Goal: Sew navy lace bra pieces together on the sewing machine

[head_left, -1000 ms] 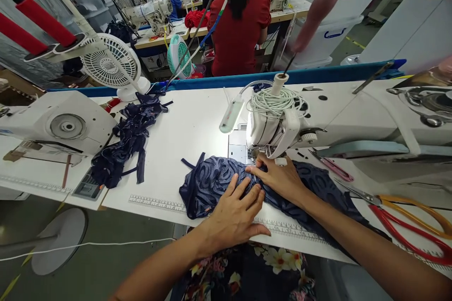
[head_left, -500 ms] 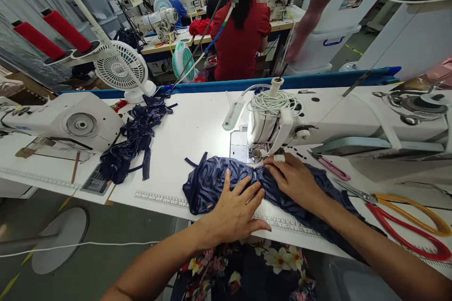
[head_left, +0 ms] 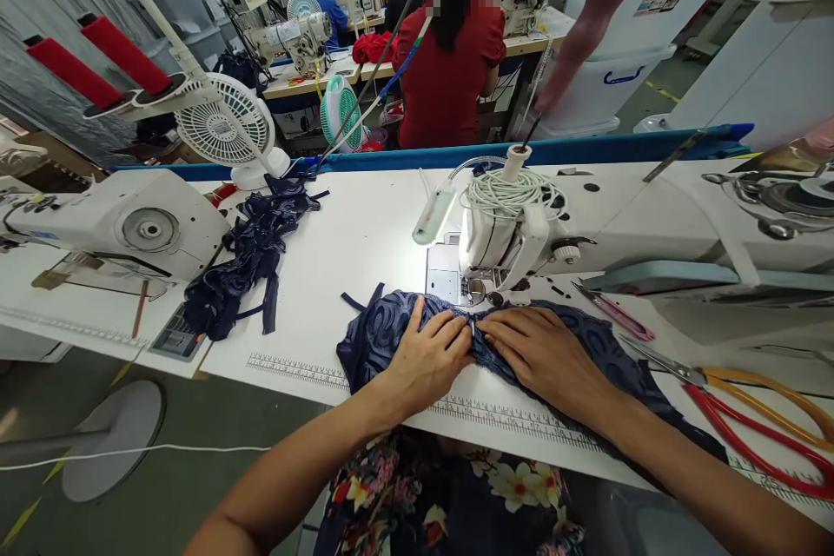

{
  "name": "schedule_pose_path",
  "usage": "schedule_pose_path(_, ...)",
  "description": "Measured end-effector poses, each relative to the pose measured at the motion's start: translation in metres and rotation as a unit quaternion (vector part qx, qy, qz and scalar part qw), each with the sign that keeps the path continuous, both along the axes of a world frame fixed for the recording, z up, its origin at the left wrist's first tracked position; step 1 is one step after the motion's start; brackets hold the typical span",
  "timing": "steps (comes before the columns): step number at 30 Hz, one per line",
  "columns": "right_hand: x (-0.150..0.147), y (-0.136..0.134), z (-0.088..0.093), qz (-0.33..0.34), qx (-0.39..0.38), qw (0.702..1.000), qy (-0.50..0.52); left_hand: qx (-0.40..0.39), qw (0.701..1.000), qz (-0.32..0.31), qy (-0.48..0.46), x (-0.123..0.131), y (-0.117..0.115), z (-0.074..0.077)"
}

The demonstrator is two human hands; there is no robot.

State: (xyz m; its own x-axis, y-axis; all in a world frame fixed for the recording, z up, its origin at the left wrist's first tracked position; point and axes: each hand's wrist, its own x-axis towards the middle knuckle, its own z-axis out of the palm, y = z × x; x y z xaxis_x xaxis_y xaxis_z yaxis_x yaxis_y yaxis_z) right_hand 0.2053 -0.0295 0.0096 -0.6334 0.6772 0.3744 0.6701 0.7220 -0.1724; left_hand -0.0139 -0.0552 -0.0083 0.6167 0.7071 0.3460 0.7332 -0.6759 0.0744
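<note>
A navy lace garment (head_left: 378,334), perhaps a bra, lies along the front of the white sewing table, just before the presser foot of the sewing machine (head_left: 499,243). My left hand (head_left: 426,360) rests over its left cup, the fingertips drawn together on the narrow middle, thumb tucked out of sight. From the other side, my right hand (head_left: 544,356) grips the same middle part, fingers bunched. The fingertips of both hands almost meet there, with cloth gathered between them. To the right, the rest of the lace runs under my right forearm.
Red-and-orange scissors (head_left: 749,408) and pink thread snips (head_left: 618,313) lie at right. A heap of navy pieces (head_left: 251,256) sits at left beside a second machine (head_left: 130,221). A white fan (head_left: 225,122) stands behind. A person in red (head_left: 446,78) sits beyond the blue table edge.
My left hand has drawn its spread fingers together and its thumb under. My right hand has come down and slightly right, away from the presser foot, onto the garment's middle.
</note>
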Motion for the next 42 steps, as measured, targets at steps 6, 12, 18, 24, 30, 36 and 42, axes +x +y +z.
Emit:
schedule_pose_path(6, -0.003, 0.002, 0.005, 0.011, 0.006, 0.999, -0.031, -0.016, 1.0, 0.007, -0.003, 0.002, 0.001, 0.002)
schedule_pose_path(12, 0.0, 0.004, 0.007, 0.015, 0.002, 0.999, -0.043, -0.029, 1.0, 0.008, -0.005, 0.004, 0.001, 0.009)
schedule_pose_path(18, -0.016, 0.012, 0.007, -0.094, -0.098, 0.989, -0.059, -0.008, 1.0, -0.017, -0.023, 0.01, -0.016, 0.014)
schedule_pose_path(24, -0.035, 0.028, -0.004, -0.168, -0.182, 0.968, -0.044, -0.03, 0.999, -0.036, -0.027, 0.012, -0.034, 0.003)
schedule_pose_path(30, -0.038, 0.034, -0.004, -0.182, -0.217, 0.959, -0.01, -0.02, 0.999, -0.029, -0.027, 0.01, -0.04, 0.0)
schedule_pose_path(36, -0.025, 0.022, 0.005, -0.128, -0.218, 0.967, 0.024, -0.021, 0.999, -0.029, -0.014, 0.01, -0.04, 0.002)
schedule_pose_path(42, -0.005, 0.008, -0.002, -0.046, -0.15, 0.986, 0.048, -0.04, 0.999, -0.022, -0.016, 0.011, -0.045, 0.006)
